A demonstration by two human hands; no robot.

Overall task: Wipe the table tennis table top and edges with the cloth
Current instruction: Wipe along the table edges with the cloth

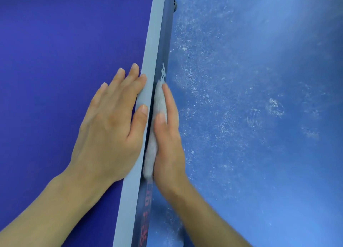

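Pressing the grey cloth [156,130] flat against the dark side edge [161,57] of the table, the right hand [169,144] keeps its fingers straight and together, thumb lying on the cloth. Left hand [109,128] rests palm-down on the purple table top [65,42], fingers slightly spread, thumb and forefinger touching the pale border stripe [154,39]. Beyond: scuffed blue floor [259,98].
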